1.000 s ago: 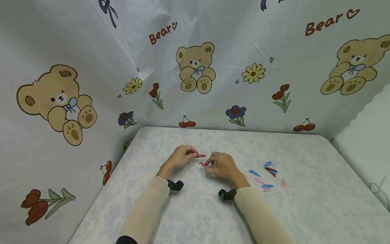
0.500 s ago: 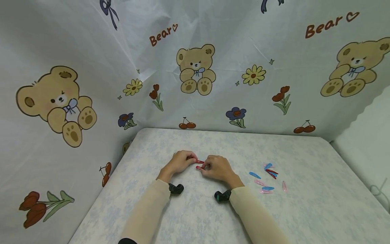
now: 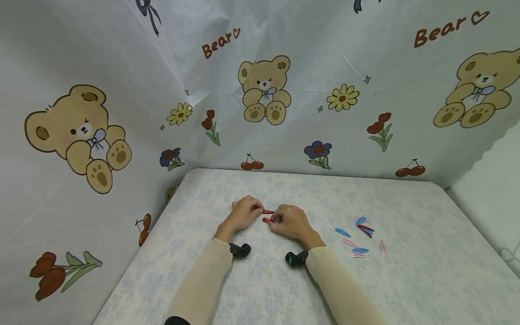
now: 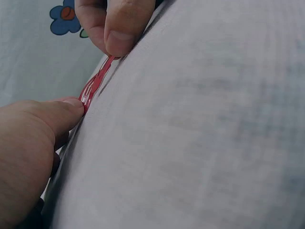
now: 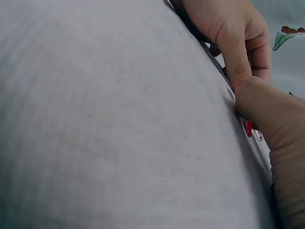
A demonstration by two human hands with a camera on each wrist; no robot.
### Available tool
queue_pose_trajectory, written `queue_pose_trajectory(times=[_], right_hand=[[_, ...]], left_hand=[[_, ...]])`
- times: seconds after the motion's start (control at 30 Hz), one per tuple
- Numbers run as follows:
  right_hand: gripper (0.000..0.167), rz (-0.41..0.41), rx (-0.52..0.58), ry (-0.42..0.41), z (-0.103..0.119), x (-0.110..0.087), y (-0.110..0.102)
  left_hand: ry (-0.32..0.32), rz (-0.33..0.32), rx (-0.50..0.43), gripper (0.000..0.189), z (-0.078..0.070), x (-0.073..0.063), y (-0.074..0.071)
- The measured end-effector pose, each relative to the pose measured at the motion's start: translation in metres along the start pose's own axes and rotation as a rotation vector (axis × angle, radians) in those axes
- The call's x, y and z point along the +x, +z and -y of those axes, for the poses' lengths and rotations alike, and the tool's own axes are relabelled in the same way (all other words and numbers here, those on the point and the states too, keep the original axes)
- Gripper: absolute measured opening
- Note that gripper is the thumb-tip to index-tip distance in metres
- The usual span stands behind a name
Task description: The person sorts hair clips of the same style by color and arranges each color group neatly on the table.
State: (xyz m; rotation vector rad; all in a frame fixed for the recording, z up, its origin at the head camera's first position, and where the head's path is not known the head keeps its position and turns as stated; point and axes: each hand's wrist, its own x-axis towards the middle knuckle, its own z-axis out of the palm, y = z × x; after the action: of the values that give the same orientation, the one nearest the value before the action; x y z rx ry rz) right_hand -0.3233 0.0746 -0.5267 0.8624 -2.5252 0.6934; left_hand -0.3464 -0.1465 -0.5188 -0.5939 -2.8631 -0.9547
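Two red snap hair clips lie close together between my hands at the middle of the table. My left hand (image 3: pixel 245 213) pinches the end of the farther red hair clip (image 3: pixel 267 211) between thumb and finger. The nearer red hair clip (image 3: pixel 266 220) is pinched by my right hand (image 3: pixel 290 222), its rounded end pointing left. From the left wrist, the red clips (image 4: pixel 96 83) appear overlapping, spanning from the left thumb (image 4: pixel 66 112) to the right fingertips. In the right wrist view the right thumb (image 5: pixel 257 98) covers most of the clips, with red ends (image 5: pixel 248 128) showing below.
To the right lies a loose group of hair clips: blue ones (image 3: pixel 343 233), pink ones (image 3: pixel 383 248) and a red one (image 3: pixel 367 228) on top of others. The pale table (image 3: pixel 260 289) meets a bear-printed cloth (image 3: pixel 183 144) at the back and left.
My right hand has moved a little left, bringing its red hair clip alongside the one in my left hand. The gap between the hands has narrowed. The clips at the right stay put.
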Motion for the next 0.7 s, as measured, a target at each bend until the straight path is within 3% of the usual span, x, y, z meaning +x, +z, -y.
queue_pose_trajectory(times=[0.37, 0.7], right_hand=[[0.008, 0.005, -0.036, 0.055, -0.0002, 0.0047, 0.0031], [0.011, -0.015, -0.071, 0.066, 0.0002, 0.0050, 0.0053]], left_hand=[[-0.027, -0.037, 0.005, 0.011, -0.0011, 0.0008, 0.0031], [-0.013, -0.072, 0.018, 0.012, 0.0042, 0.0008, 0.0066]])
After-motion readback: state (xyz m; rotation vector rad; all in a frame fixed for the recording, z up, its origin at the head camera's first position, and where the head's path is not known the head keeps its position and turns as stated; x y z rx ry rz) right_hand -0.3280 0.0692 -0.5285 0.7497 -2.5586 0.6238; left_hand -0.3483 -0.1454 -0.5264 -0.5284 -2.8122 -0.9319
